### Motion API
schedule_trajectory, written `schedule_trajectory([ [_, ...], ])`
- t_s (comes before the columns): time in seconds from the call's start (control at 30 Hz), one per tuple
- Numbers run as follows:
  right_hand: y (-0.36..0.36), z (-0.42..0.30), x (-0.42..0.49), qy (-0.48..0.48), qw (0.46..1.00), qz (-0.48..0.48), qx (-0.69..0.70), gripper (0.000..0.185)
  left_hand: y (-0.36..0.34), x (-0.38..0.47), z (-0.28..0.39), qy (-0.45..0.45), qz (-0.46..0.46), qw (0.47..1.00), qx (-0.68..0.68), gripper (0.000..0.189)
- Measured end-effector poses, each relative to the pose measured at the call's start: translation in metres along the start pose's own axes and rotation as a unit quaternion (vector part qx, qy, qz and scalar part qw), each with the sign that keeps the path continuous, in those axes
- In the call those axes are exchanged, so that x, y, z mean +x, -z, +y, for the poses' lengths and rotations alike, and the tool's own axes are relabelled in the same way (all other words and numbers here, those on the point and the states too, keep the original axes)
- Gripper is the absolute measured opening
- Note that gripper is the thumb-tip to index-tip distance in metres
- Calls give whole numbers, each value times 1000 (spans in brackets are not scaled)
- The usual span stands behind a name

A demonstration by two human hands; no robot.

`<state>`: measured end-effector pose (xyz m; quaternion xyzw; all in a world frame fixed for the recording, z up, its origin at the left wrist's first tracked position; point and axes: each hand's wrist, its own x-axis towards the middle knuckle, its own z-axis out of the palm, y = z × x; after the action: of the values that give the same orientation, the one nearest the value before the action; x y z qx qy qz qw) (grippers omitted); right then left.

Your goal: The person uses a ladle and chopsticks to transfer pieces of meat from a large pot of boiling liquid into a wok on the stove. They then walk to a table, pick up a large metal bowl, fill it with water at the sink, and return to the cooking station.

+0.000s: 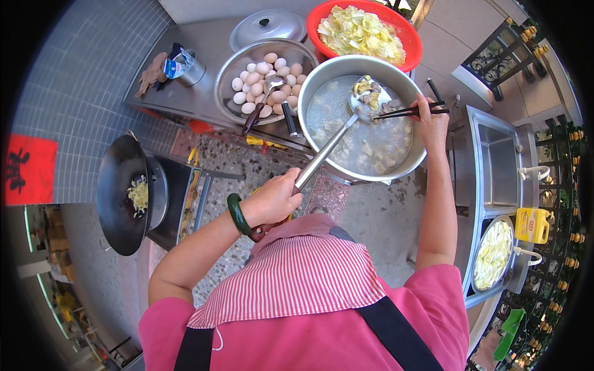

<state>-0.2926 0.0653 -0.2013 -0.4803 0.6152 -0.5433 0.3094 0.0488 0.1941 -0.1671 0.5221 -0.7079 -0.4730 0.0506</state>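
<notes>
My left hand (273, 198), with a green bangle at the wrist, grips the handle of a long metal skimmer (327, 146). Its round head rests over the cloudy broth (343, 139) and carries yellowish and greyish cooked pieces (369, 96). Black chopsticks (408, 111) are held in my right hand (430, 118), near the pot's right rim. Their tips touch or nearly touch the pieces at the skimmer's lower edge. Around all this stands a large metal pot (310, 79), with more pale pieces in its liquid.
Left of the pot, a metal bowl (222, 83) holds several eggs and a ladle (260, 104). Beyond are a pot lid (267, 30) and a red basket (320, 39) of cut cabbage. A wok (113, 195) with chopped bits sits far left. On the right are sinks (499, 157) and a yellow jug (531, 226).
</notes>
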Motion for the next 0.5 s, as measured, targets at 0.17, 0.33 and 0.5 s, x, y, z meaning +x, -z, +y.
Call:
schedule_trajectory([
  [0.17,29,-16,5,-2,997,-30,-77,32,-2,-1,2,-2,5,1000,-8,29],
  [0.33,7,10,16,64,996,-37,-45,26,1,-2,7,24,-11,999,-21,26],
  [0.5,13,21,24,130,973,32,-188,22,3,-3,10,29,-15,999,-10,26],
])
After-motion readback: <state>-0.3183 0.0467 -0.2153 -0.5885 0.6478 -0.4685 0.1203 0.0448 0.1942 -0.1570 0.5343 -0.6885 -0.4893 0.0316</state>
